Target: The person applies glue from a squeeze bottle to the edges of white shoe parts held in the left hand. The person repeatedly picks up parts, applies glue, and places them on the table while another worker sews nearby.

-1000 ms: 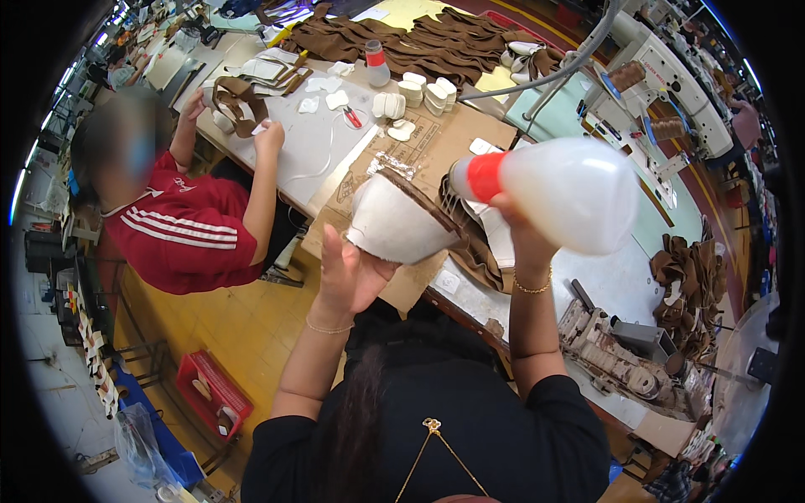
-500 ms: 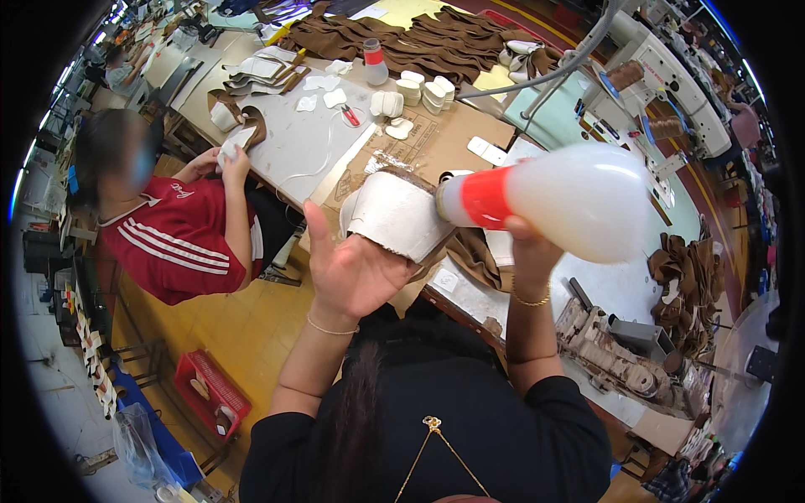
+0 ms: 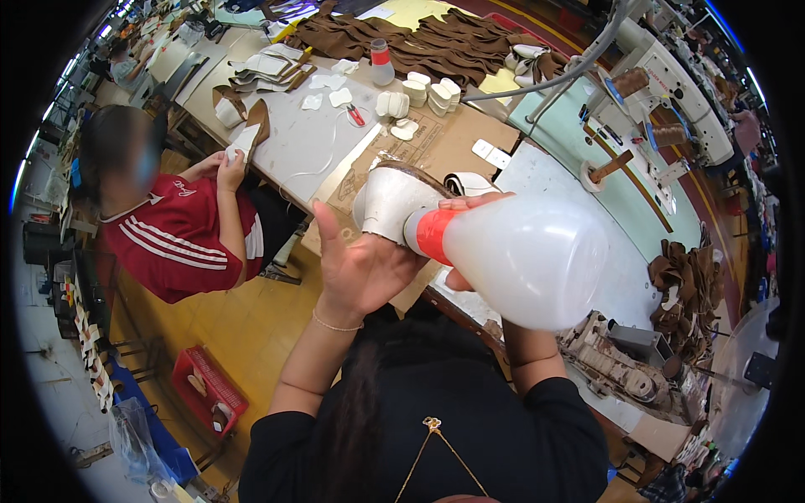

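Observation:
My left hand [image 3: 366,272], palm up with the thumb stretched out, holds a shoe upper [image 3: 401,194] with white lining outward and a brown edge; its fingers are hidden beneath. In my right hand [image 3: 478,201] is a translucent white squeeze bottle [image 3: 532,260] with a red band round its neck. The bottle lies tilted, its neck end pointing left against the lining; its tip is hidden. Most of my right hand is behind the bottle, with fingertips showing above and below the neck.
At left a person in a red shirt [image 3: 180,235] handles a similar piece. On the table are stacked white pads [image 3: 392,104], a second bottle [image 3: 381,63], red snips [image 3: 356,115] and brown pieces [image 3: 419,42]. A sewing machine [image 3: 671,92] stands at right; a red crate [image 3: 210,390] is on the floor.
The bottle has swung down toward me and its neck has shifted left and lower along the white lining. My right hand moved with it. The shoe upper has moved slightly right.

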Demonstrator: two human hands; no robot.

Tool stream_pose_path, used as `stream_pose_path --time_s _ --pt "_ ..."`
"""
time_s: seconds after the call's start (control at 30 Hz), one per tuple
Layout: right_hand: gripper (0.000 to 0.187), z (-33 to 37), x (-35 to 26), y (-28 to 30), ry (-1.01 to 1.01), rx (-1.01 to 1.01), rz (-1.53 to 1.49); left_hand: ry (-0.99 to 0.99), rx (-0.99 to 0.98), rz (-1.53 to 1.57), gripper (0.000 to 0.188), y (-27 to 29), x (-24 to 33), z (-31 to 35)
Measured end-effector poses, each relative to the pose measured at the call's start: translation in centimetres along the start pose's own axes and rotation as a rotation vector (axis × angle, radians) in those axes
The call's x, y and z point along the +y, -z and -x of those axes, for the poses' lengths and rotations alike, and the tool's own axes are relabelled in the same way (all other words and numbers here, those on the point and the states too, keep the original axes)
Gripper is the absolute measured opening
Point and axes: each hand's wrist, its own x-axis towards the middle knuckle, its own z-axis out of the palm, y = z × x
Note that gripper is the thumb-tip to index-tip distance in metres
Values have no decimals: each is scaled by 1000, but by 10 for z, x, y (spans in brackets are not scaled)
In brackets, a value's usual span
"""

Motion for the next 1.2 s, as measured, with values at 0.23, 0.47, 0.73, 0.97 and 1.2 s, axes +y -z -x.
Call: stream_pose_path --time_s 0.23,0.47,0.73,0.97,1.2 --pt "35 -34 -22 1 75 386 296 -24 51 -91 106 10 -5 5" --pt "43 -36 -10 7 94 284 634 11 74 -324 103 15 -5 7" --pt "32 -43 -20 2 179 403 539 -129 194 -904 96 60 -17 27" --pt "34 -46 -25 2 187 527 372 -213 24 -1421 95 41 -4 26" --pt "59 -33 -16 46 -234 419 -14 -293 319 -917 112 60 20 65"
